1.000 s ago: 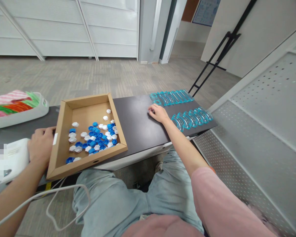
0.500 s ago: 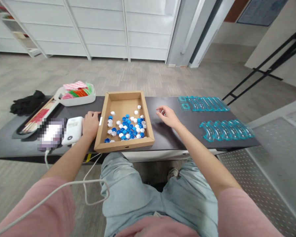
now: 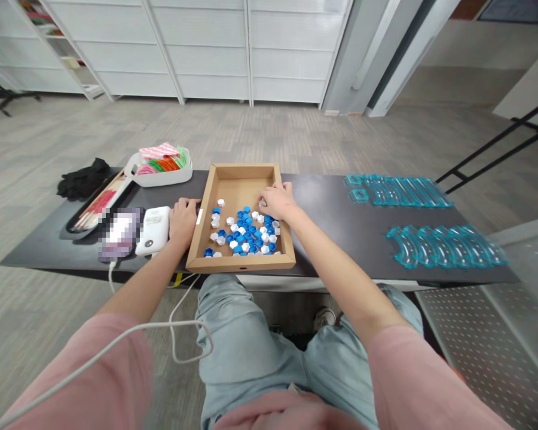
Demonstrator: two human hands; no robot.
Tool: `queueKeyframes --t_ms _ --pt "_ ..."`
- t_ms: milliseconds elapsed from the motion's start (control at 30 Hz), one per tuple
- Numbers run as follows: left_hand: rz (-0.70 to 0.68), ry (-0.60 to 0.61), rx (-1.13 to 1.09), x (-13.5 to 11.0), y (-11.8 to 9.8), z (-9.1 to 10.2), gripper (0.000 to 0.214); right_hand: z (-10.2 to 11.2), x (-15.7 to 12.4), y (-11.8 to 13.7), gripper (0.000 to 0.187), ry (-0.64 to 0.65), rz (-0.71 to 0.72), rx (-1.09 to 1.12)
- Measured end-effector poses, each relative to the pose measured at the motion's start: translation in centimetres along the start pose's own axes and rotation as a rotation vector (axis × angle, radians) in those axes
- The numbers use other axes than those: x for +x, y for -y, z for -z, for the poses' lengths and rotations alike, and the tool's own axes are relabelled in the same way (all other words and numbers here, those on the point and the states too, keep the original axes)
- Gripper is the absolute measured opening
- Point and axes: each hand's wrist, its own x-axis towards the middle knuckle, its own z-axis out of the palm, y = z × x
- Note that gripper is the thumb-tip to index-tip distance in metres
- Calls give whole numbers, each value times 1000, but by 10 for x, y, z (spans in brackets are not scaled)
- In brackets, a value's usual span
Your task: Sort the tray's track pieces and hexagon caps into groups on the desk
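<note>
The tray [image 3: 264, 261] is matt cardboard, the hexagons [image 3: 239, 238] smooth plastic (the teal pieces [image 3: 446, 245] glossier).

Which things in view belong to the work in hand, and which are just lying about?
Seemingly in use: cardboard box, left hand beside it; blue and white hexagons, right hand by them.

Seemingly lying about: clear teal pieces; white tub; black cloth; white device.

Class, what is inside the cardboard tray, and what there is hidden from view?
Blue pieces and white pieces, many shaped like hexagons, lie inside the cardboard tray, mostly bunched toward its near end. Whatever lies beneath the right hand cannot be seen.
</note>
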Motion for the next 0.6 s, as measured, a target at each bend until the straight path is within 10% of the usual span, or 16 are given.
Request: queueKeyframes --t_ms 300,600 --pt "4 28 -32 7 8 -2 48 3 -14 3 22 -266 -113 376" --pt "19 16 -28 6 8 -6 50 25 -42 -122 27 -596 -331 430"
